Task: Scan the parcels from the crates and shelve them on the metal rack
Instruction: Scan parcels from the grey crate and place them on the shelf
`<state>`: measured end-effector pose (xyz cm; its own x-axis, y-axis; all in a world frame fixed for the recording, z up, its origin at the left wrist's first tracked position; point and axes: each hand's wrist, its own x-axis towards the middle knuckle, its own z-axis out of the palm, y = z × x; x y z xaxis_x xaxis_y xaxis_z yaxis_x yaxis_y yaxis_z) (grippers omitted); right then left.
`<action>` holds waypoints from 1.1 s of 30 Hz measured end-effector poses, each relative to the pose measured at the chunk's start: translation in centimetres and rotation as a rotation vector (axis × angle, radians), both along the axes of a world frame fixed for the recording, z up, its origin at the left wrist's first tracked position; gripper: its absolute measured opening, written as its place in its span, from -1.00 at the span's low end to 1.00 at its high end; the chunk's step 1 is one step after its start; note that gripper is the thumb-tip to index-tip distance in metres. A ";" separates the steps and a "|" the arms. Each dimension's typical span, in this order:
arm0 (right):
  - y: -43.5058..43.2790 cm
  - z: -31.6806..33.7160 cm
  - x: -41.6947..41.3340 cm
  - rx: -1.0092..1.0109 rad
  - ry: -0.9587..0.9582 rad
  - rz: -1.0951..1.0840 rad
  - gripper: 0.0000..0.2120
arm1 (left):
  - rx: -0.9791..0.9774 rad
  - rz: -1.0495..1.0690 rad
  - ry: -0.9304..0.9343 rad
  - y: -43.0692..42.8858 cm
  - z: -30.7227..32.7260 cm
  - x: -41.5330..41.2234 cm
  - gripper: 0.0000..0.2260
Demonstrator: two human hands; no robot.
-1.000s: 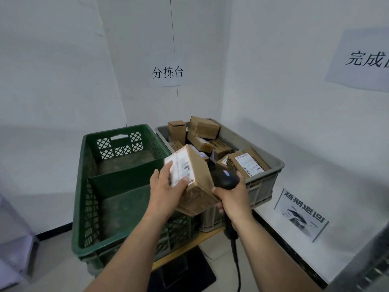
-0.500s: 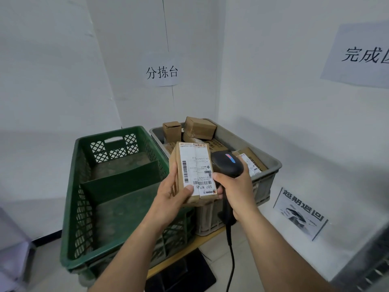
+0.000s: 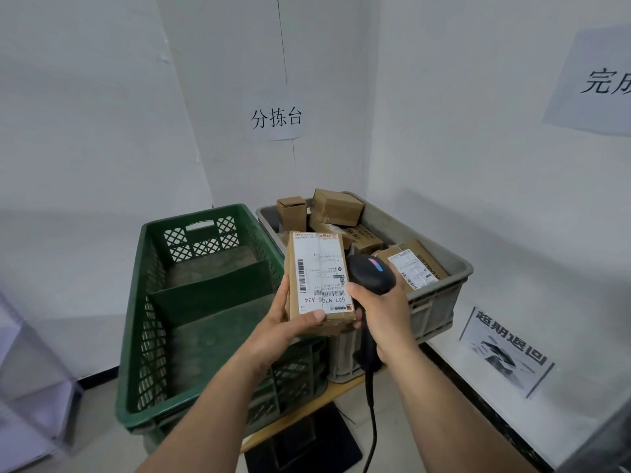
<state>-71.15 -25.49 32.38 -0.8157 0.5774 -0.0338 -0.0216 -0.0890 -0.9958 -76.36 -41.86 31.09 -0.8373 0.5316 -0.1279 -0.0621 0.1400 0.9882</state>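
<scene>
A wooden table top (image 3: 300, 419) is seen low in the corner, carried on a black base (image 3: 307, 442). Two crates are borne on it: the green crate (image 3: 211, 343) is set to the fore, and the grey crate (image 3: 433, 312) is stood just right of the green crate.

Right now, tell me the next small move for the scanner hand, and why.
Probably swing the scanner back and aim it at the label. The left hand holds the parcel with that label showing, but the right hand grips the scanner beside the parcel's right edge, not in front of the label.
</scene>
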 end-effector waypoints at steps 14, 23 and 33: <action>1.2 1.4 5.2 0.171 0.086 0.263 -0.24 | -0.096 -0.005 0.128 -3.4 5.2 -5.0 -0.31; 0.0 2.7 7.8 0.280 0.107 0.399 -0.16 | -0.215 -0.169 0.211 -3.3 6.7 -5.7 -0.29; 0.1 3.3 8.6 0.299 0.128 0.423 -0.20 | -0.254 -0.204 0.233 -3.2 6.5 -5.7 -0.21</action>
<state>-62.51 -25.42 35.67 -0.9662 0.1662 0.1971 -0.1686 0.1710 -0.9707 -82.06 -45.03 37.60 -0.7401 0.6657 -0.0956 0.2142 0.3682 0.9047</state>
